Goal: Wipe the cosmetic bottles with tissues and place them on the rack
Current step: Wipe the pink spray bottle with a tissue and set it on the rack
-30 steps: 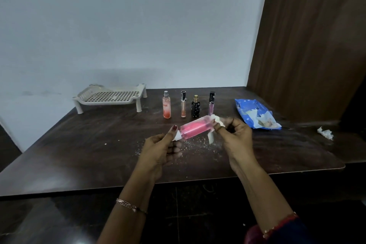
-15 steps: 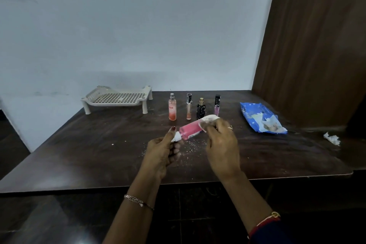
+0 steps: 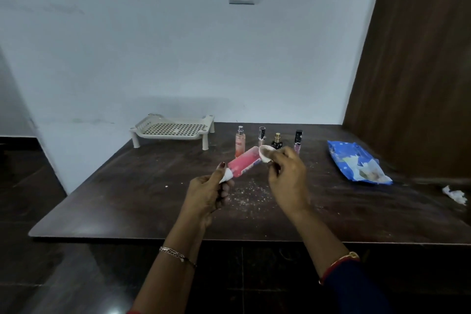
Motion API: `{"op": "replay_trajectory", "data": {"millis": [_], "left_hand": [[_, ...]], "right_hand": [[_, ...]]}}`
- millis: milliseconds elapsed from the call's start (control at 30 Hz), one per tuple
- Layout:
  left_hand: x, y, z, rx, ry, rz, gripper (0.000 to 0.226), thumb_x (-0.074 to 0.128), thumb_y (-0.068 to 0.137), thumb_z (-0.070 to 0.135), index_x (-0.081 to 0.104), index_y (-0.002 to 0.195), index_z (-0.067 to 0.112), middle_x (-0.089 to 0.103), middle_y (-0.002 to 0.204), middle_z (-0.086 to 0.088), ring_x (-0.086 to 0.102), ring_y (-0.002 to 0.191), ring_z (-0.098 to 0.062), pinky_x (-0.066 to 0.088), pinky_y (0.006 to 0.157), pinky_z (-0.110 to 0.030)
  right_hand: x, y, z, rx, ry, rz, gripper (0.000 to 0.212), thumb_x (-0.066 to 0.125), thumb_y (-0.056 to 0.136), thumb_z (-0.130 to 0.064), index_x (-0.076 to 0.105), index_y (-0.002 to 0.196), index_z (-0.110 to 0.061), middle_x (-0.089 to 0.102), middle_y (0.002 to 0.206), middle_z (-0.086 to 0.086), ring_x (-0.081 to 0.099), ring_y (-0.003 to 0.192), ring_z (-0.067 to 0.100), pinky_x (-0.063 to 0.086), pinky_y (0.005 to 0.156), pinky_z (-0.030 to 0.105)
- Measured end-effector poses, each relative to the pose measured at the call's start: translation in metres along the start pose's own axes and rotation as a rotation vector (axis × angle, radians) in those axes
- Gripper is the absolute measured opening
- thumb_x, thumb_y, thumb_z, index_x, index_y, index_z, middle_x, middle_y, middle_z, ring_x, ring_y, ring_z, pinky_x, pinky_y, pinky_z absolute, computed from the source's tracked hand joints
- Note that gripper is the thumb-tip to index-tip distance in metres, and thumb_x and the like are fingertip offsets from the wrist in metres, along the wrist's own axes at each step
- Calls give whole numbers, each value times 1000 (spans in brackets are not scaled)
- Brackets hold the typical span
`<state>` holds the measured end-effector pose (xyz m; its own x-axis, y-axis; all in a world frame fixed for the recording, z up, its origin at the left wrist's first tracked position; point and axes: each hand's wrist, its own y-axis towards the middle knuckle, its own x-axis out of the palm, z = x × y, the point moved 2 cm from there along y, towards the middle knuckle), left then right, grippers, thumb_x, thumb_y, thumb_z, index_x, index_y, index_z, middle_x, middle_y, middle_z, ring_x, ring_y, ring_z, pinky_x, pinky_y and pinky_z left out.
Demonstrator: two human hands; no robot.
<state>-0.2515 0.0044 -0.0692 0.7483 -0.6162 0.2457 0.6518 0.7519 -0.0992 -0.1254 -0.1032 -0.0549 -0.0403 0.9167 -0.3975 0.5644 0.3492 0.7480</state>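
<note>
My left hand [image 3: 207, 192] grips the white cap end of a pink bottle [image 3: 243, 164], which is tilted up to the right above the table. A white tissue [image 3: 265, 153] is pinched in my right hand [image 3: 288, 176] and pressed against the bottle's upper end. Behind the hands several small bottles stand in a row: a peach spray bottle [image 3: 240, 141], a thin black-capped tube [image 3: 262, 133], a black gold-capped bottle [image 3: 277, 141] and a purple tube [image 3: 297, 138]. The white perforated rack [image 3: 173, 131] stands empty at the back left.
A blue tissue pack [image 3: 356, 164] lies open on the right of the dark wooden table [image 3: 127, 201]. One crumpled tissue [image 3: 455, 194] lies at the far right edge. White crumbs dot the table under my hands. A wooden panel [image 3: 413, 58] rises at the right.
My right hand has shifted the tissue from the bottle's side to its upper end. The view has tilted up, so the hands sit lower relative to the wall.
</note>
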Motion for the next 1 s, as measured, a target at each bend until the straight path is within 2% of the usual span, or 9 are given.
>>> {"op": "replay_trajectory", "data": {"millis": [133, 233, 333, 400, 467, 567, 667, 833, 1000], "left_hand": [[-28, 10, 18, 11, -1, 70, 36, 62, 87, 36, 67, 78, 1, 57, 55, -3, 49, 40, -6, 47, 41, -18], [-56, 28, 43, 47, 72, 157, 38, 64, 85, 34, 66, 89, -3, 62, 61, -7, 54, 42, -9, 49, 41, -19], [-80, 54, 79, 150, 309, 216, 36, 61, 88, 32, 64, 81, -3, 60, 43, 1, 53, 32, -5, 43, 35, -13], [-93, 79, 104, 221, 592, 275, 37, 58, 90, 36, 62, 66, 9, 54, 33, 6, 54, 33, -3, 43, 41, -13], [-105, 110, 124, 270, 774, 327, 41, 59, 87, 45, 65, 60, 15, 64, 48, 0, 63, 51, -10, 53, 66, -26], [-114, 157, 138, 272, 822, 356, 41, 64, 82, 48, 72, 67, 11, 73, 76, -12, 71, 74, -26, 54, 85, -36], [-110, 193, 141, 271, 913, 395, 44, 64, 81, 49, 74, 72, 7, 72, 70, -10, 70, 75, -24, 54, 82, -34], [-90, 231, 130, 318, 1058, 392, 39, 65, 81, 43, 72, 74, 5, 55, 46, 0, 55, 50, -12, 34, 47, -21], [-76, 267, 116, 418, 1093, 333, 40, 67, 78, 43, 72, 76, 3, 69, 67, -15, 68, 73, -26, 50, 69, -31]], "right_hand": [[28, 12, -2, 393, 395, -53, 36, 60, 82, 8, 68, 111, -13, 64, 98, 6, 51, 65, 5, 38, 50, 8], [51, 23, -13, 617, 620, -127, 27, 57, 87, 4, 64, 107, -12, 66, 86, 3, 54, 62, 7, 45, 49, 15], [75, 33, -25, 657, 704, -132, 19, 54, 90, 2, 56, 104, -12, 61, 90, 0, 60, 81, 13, 53, 76, 31], [94, 40, -28, 693, 744, -142, 18, 53, 90, 3, 52, 93, -15, 57, 86, 2, 57, 76, 12, 53, 73, 34], [110, 47, -28, 708, 760, -160, 23, 53, 88, 6, 51, 79, -15, 57, 78, 5, 56, 69, 15, 50, 61, 30], [132, 62, -22, 752, 785, -203, 24, 57, 82, 12, 58, 72, -11, 65, 80, 13, 64, 77, 27, 55, 69, 39], [152, 78, -14, 831, 779, -213, 25, 54, 79, 8, 67, 71, -10, 71, 90, 17, 69, 87, 32, 56, 81, 47], [178, 91, 5, 893, 760, -174, 16, 57, 75, -10, 69, 64, -10, 72, 80, 17, 69, 78, 33, 55, 75, 45], [197, 91, 24, 785, 718, -137, 21, 71, 70, 6, 61, 70, -12, 67, 78, 17, 66, 78, 35, 54, 76, 47]]}}
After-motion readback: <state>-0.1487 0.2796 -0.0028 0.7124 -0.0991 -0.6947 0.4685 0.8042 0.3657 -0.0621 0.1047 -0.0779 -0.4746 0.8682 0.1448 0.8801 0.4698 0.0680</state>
